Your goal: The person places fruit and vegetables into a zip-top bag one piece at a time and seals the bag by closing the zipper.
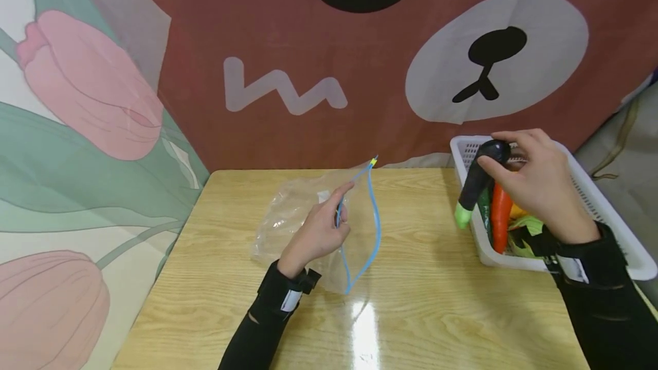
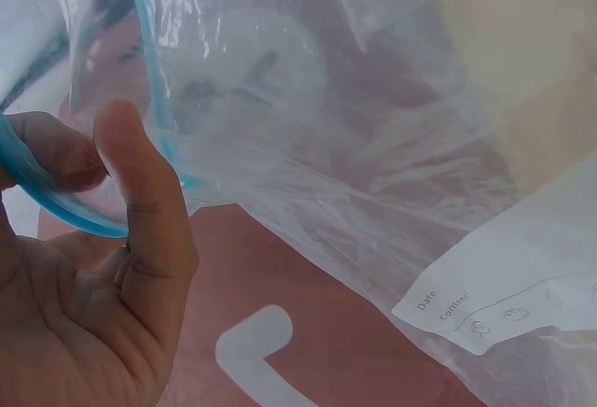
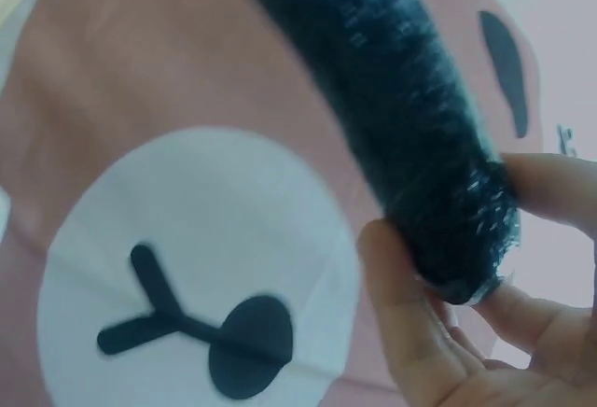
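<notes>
From the head view: pale wood-grain tabletop (image 1: 426,313), glossy, with a white streak of reflected light (image 1: 365,333) low in the middle. Behind it, reddish-brown cloth (image 1: 380,44) with a printed animal muzzle (image 1: 545,56); along the left, tulip-patterned fabric (image 1: 92,90) in pink and green. At mid-table, a clear plastic bag (image 1: 288,216), its blue rim (image 1: 378,227) parted at the right. On that rim, left hand (image 1: 319,233) gripping, index finger extended. Above the left wall of a white basket (image 1: 637,266), right hand (image 1: 545,184) pinching a dark eggplant (image 1: 474,183) by its rounded end, light-green tip downward. Inside, an orange-red carrot (image 1: 500,218) and green leaves (image 1: 526,225).

From the left wrist: thumb and fingers round the rim; legible only here, a white label (image 2: 522,267) reading "Date" and "Content", with small line drawings.

From the right wrist: glossy skin up close, glints near the held end, the printed muzzle behind.
</notes>
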`<state>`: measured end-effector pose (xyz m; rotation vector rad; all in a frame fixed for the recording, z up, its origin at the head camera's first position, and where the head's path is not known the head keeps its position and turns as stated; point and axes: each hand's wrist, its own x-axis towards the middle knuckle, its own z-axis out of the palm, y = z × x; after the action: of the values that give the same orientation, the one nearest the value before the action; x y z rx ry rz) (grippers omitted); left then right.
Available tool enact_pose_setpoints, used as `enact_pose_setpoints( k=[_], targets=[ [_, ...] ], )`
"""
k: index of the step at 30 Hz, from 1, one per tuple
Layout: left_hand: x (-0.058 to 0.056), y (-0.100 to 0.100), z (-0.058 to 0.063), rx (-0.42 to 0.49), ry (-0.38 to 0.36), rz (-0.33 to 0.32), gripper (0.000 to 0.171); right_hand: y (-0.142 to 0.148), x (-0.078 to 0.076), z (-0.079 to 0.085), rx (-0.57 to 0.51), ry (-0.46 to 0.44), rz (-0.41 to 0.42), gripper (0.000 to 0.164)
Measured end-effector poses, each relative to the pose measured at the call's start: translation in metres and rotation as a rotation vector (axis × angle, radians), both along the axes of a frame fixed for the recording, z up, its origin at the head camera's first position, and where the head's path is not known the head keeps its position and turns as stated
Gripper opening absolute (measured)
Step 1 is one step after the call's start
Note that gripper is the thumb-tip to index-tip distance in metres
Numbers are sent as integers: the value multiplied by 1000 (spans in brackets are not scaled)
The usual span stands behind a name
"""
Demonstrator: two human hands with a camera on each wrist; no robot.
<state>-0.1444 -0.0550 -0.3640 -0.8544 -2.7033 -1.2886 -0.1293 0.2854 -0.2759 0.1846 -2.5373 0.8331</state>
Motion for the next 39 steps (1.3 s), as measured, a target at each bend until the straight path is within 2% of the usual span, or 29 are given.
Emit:
enact_pose_setpoints(
  k=[3, 8, 12, 15, 18, 23, 28, 33, 39],
  targets=[
    [0, 1, 0, -11, 4, -4, 74, -13, 6, 0, -94, 68, 57, 44],
    [1, 2, 1, -22, 7, -3, 74, -38, 11, -5, -290, 151, 241, 43],
    [1, 4, 2, -35, 12, -5, 73, -57, 12, -8, -489, 113, 380, 41],
    [2, 4, 2, -42, 21, 0, 73, -70, 11, -13, -541, 85, 422, 38],
    [2, 5, 3, -36, 22, -1, 73, -84, 9, -22, -542, 77, 453, 38],
    [4, 5, 5, -28, 14, -12, 73, -102, 7, -38, -512, 64, 480, 40],
    [5, 6, 5, -30, 17, -9, 71, -113, 9, -54, -349, 79, 466, 41],
    [6, 6, 8, -30, 12, -8, 71, -124, 6, -68, -208, 164, 570, 44],
    [6, 6, 11, -28, 28, -11, 72, -132, -1, -77, 23, 283, 657, 47]
  ],
)
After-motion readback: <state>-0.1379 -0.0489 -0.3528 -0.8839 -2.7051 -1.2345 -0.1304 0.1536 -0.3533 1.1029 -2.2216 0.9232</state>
